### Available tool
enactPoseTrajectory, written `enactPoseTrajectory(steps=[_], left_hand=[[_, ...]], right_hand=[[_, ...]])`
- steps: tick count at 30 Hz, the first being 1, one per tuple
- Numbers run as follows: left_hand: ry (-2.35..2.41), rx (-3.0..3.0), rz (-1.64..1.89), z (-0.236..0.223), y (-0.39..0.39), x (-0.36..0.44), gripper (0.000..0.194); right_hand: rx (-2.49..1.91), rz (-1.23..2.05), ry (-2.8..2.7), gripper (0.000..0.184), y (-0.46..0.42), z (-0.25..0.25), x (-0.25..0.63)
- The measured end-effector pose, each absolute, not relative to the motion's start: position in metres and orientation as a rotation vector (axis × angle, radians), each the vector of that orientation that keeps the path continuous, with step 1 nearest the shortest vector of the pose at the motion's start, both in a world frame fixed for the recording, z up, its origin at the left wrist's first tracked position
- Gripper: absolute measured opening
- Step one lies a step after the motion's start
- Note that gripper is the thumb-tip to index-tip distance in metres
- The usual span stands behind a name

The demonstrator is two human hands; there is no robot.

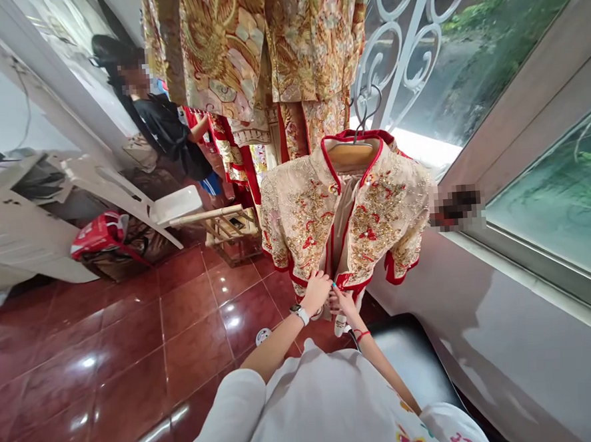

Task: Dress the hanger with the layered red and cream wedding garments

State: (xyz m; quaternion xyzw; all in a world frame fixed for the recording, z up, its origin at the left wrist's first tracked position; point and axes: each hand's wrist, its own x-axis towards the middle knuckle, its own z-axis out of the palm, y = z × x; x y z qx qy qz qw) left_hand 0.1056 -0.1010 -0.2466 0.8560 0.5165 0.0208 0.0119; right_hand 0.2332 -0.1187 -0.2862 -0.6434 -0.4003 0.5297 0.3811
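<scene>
A short cream jacket (309, 200) with gold beading, red motifs and red trim hangs on a hanger (364, 113) in front of me. Its front edges are apart, showing the pale lining. At the lower front hem, my left hand (317, 293) has its fingers closed on the jacket's edge; a white watch is on that wrist. Close beside it, my right hand (345, 302) pinches the other front edge near the hem, a blue-painted nail showing and a red string round the wrist. Both hands nearly meet at the jacket's middle. The fingertips are partly hidden.
Longer gold embroidered garments (225, 58) hang behind the jacket. A black stool (408, 354) stands at my right, below the window. To the left are a bamboo stool (230, 225), a white chair (174, 205), a red bag (100, 234) and a person in black (162, 126).
</scene>
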Motion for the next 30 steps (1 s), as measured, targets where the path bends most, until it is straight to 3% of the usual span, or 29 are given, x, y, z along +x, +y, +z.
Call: enactPoseTrajectory(steps=[8, 14, 17, 20, 22, 26, 30], left_hand=[[1.655, 2.439, 0.198, -0.218, -0.111, 0.095, 0.030], [2.056, 2.103, 0.024, -0.155, -0.142, 0.009, 0.009], [2.413, 1.982, 0.601, -0.123, -0.127, -0.002, 0.046], [2.451, 1.846, 1.349, -0.101, -0.088, 0.020, 0.072], [2.353, 1.804, 1.581, -0.090, -0.064, 0.026, 0.066], [2.128, 1.816, 1.682, -0.053, -0.033, -0.017, 0.051], [2.157, 1.777, 1.681, 0.001, 0.011, -0.076, 0.035]], right_hand=[[-1.492, 1.431, -0.849, 0.068, -0.130, -0.309, 0.260], [-1.722, 0.850, -0.597, 0.072, -0.142, -0.265, 0.369], [-1.694, 0.138, -0.693, 0.085, -0.114, -0.208, 0.369], [-1.567, -0.131, -1.324, 0.103, -0.063, -0.148, 0.330], [-1.592, -0.217, -1.469, 0.092, -0.030, -0.113, 0.314], [-1.579, -0.263, -1.496, 0.051, 0.010, -0.065, 0.347], [-1.341, -0.030, -1.623, 0.045, 0.027, -0.038, 0.407]])
